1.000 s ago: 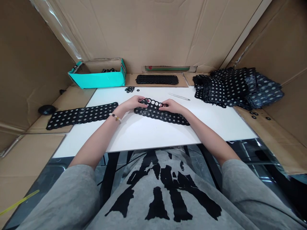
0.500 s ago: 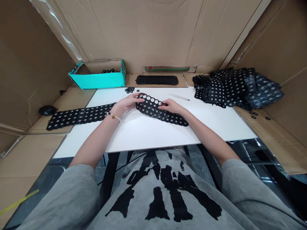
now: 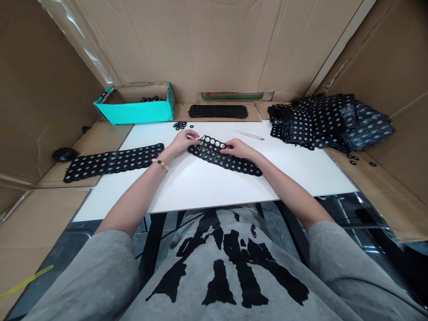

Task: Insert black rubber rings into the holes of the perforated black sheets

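Observation:
A black rubber sheet (image 3: 234, 163) full of round holes lies slantwise on the white tabletop, between my two hands. Along its far edge a row of larger open rings stands up, white showing through them. My left hand (image 3: 182, 141), with a beaded bracelet at the wrist, pinches the left end of that edge between thumb and forefinger. Further right, the fingers of my right hand (image 3: 238, 148) close on the same edge. Another perforated black sheet (image 3: 113, 162) lies flat beside my left forearm. Several loose black rings (image 3: 180, 125) sit just beyond my left hand.
A turquoise box (image 3: 140, 112) with black rings inside stands at the back left. Behind the tabletop lies a stack of black strips (image 3: 218, 111). A white pen (image 3: 249, 134) rests nearby. Perforated sheets (image 3: 321, 120) are heaped at right. Cardboard walls (image 3: 214, 49) surround the table.
My left fingers have shifted slightly along the far edge, and the sheet's left corner sits lower. Fewer large rings show raised at that end. My right hand has stayed put.

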A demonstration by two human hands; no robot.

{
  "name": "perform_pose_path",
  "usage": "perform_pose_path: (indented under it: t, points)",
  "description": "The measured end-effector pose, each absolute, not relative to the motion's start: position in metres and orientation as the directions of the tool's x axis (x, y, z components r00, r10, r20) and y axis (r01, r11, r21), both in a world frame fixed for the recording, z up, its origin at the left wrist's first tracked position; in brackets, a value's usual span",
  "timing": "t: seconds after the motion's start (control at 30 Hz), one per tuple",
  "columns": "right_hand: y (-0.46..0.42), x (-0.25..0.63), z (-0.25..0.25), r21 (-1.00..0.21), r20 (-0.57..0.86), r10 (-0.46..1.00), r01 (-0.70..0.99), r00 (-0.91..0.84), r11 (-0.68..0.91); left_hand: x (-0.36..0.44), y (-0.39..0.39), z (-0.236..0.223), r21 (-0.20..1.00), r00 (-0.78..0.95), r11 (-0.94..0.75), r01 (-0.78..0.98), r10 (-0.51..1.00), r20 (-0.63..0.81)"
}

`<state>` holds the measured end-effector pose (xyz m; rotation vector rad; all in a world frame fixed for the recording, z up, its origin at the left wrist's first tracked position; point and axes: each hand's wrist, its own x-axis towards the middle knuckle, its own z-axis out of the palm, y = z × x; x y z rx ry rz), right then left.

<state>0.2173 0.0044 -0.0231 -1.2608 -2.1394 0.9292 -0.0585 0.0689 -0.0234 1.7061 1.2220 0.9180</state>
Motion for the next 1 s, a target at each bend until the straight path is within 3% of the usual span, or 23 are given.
perform_pose_path:
  t: [0.13, 0.3, 0.47, 0.53, 0.9, 1.0]
  points:
    - [0.004, 0.217, -0.025, -0.747, 0.067, 0.894, 0.572, -0.444, 0.34, -0.06, 0.068, -0.023, 0.936, 0.32, -0.13, 0.327, 0.947, 0.019]
    - [0.003, 0.214, -0.024, -0.739, 0.076, 0.908, 0.588, -0.413, 0.329, -0.061, 0.069, -0.019, 0.975, 0.22, 0.018, 0.222, 0.973, -0.069]
    - [0.0, 0.215, -0.019, -0.715, 0.025, 0.895, 0.618, -0.445, 0.327, -0.083, 0.083, -0.014, 0.992, -0.235, 0.116, 0.056, 0.967, -0.1]
    - [-0.001, 0.216, -0.017, -0.714, 0.003, 0.889, 0.621, -0.458, 0.322, -0.093, 0.088, -0.013, 0.994, -0.338, 0.11, -0.017, 0.935, -0.109]
    - [0.001, 0.217, -0.019, -0.711, 0.008, 0.887, 0.621, -0.462, 0.33, -0.099, 0.094, -0.021, 0.997, -0.287, 0.065, -0.029, 0.955, -0.071]
    - [0.0, 0.217, -0.019, -0.721, 0.014, 0.89, 0.612, -0.456, 0.325, -0.097, 0.09, -0.019, 0.997, -0.244, 0.056, 0.048, 0.969, -0.043]
